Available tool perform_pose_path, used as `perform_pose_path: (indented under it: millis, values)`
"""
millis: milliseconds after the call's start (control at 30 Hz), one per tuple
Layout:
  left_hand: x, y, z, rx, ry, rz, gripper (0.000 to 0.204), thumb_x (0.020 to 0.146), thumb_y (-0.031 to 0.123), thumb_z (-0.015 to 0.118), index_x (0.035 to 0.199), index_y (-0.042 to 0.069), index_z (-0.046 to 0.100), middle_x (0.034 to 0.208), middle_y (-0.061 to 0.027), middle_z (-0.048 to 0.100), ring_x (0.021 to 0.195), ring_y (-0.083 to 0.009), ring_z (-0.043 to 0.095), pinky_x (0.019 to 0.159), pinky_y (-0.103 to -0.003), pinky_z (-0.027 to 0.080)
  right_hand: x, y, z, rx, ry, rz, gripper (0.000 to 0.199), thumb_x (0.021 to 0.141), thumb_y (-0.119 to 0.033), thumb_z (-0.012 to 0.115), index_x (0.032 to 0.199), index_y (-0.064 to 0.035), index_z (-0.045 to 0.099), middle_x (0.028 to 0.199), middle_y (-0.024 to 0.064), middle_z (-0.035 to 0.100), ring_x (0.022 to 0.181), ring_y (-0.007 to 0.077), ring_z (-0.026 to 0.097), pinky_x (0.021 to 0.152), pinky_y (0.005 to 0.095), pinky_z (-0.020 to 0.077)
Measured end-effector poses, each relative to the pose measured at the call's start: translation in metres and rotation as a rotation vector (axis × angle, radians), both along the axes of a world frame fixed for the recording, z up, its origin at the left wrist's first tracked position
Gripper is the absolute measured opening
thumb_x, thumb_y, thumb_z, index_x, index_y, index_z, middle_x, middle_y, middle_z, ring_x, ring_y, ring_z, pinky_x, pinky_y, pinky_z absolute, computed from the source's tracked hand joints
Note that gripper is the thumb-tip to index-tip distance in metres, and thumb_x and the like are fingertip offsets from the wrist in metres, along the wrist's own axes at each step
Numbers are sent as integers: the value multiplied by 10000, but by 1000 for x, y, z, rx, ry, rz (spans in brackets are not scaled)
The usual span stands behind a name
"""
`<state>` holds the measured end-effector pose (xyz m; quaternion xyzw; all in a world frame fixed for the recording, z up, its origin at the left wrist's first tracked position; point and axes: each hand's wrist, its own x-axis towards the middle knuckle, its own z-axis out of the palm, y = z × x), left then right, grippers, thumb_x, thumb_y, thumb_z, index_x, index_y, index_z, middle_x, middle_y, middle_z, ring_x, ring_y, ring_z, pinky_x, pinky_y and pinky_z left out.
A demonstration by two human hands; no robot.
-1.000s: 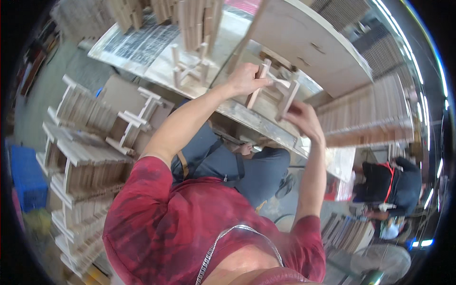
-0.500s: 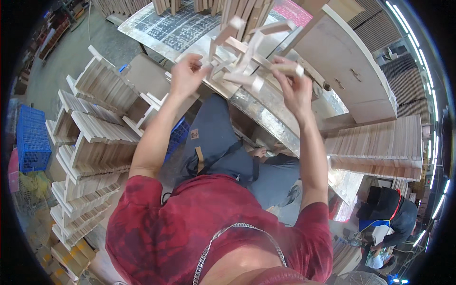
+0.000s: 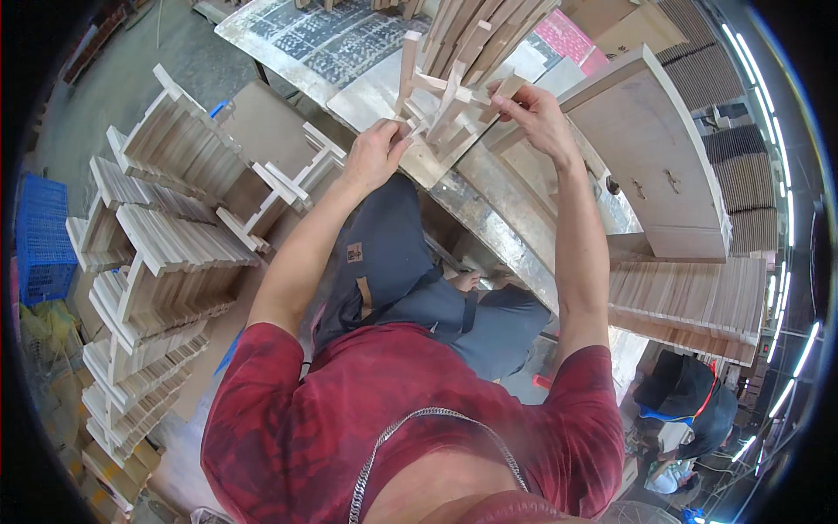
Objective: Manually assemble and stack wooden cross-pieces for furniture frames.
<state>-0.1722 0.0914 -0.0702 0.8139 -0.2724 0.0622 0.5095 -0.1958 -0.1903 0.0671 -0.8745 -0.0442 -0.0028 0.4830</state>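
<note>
A small light-wood frame (image 3: 449, 109) with several crossing bars and legs stands on the near edge of the worktable, in front of me. My left hand (image 3: 377, 153) is closed at its near left end, thumb and fingertips pinching a short bar there. On the far right side, my right hand (image 3: 537, 120) is closed with thumb and fingers round an upright wooden piece (image 3: 507, 87) of the frame. The palm side of both hands is partly hidden. Just behind the frame, a bundle of long wooden sticks (image 3: 478, 35) leans upright.
Stacked wooden frames (image 3: 188, 148) fill my left side, with a blue crate (image 3: 44, 236) beyond. A large wooden panel (image 3: 646, 157) and a row of thin boards (image 3: 690, 297) stand right. Another person (image 3: 690, 402) is at lower right.
The frame, tilted and blurred in motion before, now rests lower and upright on the table. My left hand has moved right and nearer; my right hand has moved slightly away from me.
</note>
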Motion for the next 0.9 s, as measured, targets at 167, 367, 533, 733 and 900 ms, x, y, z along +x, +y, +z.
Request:
perform_pose_path:
  millis: [167,367,533,733,900]
  values:
    - [-5,6,-13,-78,106,-18,342,871,170,738,1126,-17,609,1019,-180,667,947,-330,683,813,-406,529,-9,6,-46,-227,101,-12,297,998,-254,656,1193,-32,697,918,38,713,847,99,644,777,270,526]
    - [-30,-3,4,52,98,-6,739,772,312,817,1326,-52,489,1242,-270,591,1186,-396,587,1017,-453,468,-40,13,-100,-160,-19,-205,775,938,-639,545,1175,91,653,1073,262,706,992,325,695,869,402,521]
    - [-20,-16,-19,151,56,149,563,856,289,759,1234,-53,521,1090,-260,659,1010,-415,656,889,-468,526,-40,62,-116,-280,-150,-266,623,787,-344,821,1122,89,522,1029,277,693,983,428,681,844,466,540]
    - [-16,-9,-14,112,-19,68,335,880,203,740,1058,-44,599,882,-197,699,818,-379,696,710,-445,534,-39,63,-135,-193,-185,-344,586,818,-279,775,1202,69,502,955,257,684,895,426,677,797,478,539]
    - [53,44,-24,-385,453,-114,341,905,135,727,1202,-22,673,1129,-96,724,987,-150,676,901,-293,517,-38,56,-126,-184,-155,-306,585,836,-283,773,1234,52,505,979,242,700,895,376,695,821,443,549]
